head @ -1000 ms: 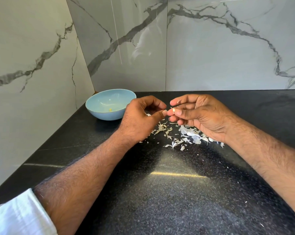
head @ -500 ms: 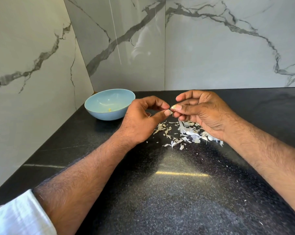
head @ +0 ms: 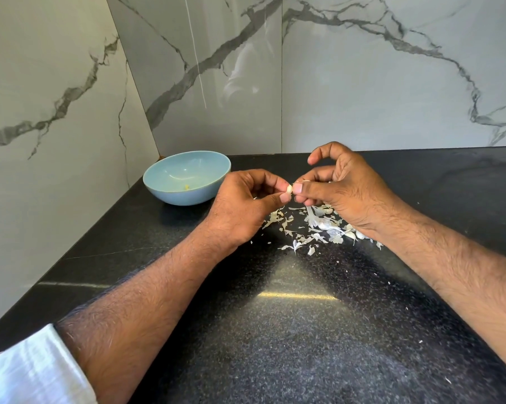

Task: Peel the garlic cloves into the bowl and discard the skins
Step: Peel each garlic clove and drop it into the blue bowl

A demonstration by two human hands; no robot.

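Head view, both hands raised just above the black counter [head: 289, 330].

Garlic clove [head: 289, 189]: small, pale, held in the air between the two hands, above the far-left edge of the skin pile. Left hand [head: 240, 211] pinches it between thumb tip and forefinger tip, remaining fingers curled under the palm. Right hand [head: 345, 193] meets it from the right; the thumb tip presses against the clove and a finger closes on it from behind, so the grip is narrow on both sides. Right forefinger is lifted and hooked above the others, touching nothing. Whether skin still clings to the clove cannot be told at this size.

Bowl [head: 213, 186]: light blue, on the counter to the far left of the hands, close to the corner where the two marble walls [head: 391, 83] meet. One small yellowish piece [head: 186, 186] lies on its bottom; too small to identify.

Skins [head: 310, 228]: loose white flakes scattered on the counter under and near the right hand, spreading left toward the left wrist. A few whole-looking cloves [head: 353, 235] lie at the right edge of the pile, just beside the right wrist.

White sleeve [head: 33, 371] covers the left arm at the near-left corner.
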